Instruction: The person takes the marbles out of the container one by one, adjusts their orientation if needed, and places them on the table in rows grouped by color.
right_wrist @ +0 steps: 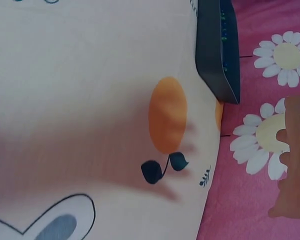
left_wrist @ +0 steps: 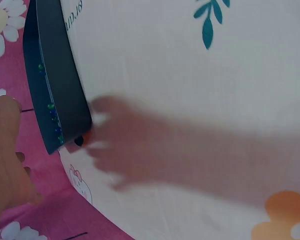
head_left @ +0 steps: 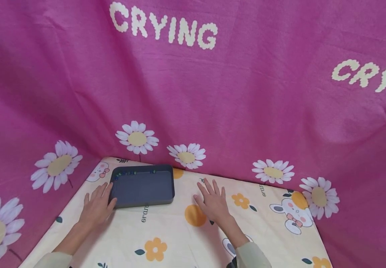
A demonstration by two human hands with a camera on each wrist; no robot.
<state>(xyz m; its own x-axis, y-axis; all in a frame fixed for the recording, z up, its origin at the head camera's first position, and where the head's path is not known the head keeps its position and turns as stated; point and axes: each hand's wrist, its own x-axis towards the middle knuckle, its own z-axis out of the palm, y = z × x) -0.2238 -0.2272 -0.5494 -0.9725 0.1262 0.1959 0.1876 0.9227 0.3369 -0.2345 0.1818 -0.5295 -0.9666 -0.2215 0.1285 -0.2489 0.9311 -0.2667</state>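
Note:
A dark grey rectangular tray (head_left: pixel 142 191) lies at the back left of the table. Several small blue and green beads (head_left: pixel 125 173) are gathered along its far wall, mostly toward the left corner. My left hand (head_left: pixel 96 208), fingers extended, is beside the tray's left edge. In the left wrist view a gap shows between that hand (left_wrist: pixel 10 155) and the tray (left_wrist: pixel 65 75), and a shadow falls on the cloth. To the right of the tray, my right hand (head_left: pixel 215 204) spreads its fingers above the cloth and holds nothing.
A cream tablecloth (head_left: pixel 119 238) printed with orange flowers and rabbits covers the table. Pink curtains (head_left: pixel 233 111) with daisies and lettering rise along the back and both sides, close behind the tray.

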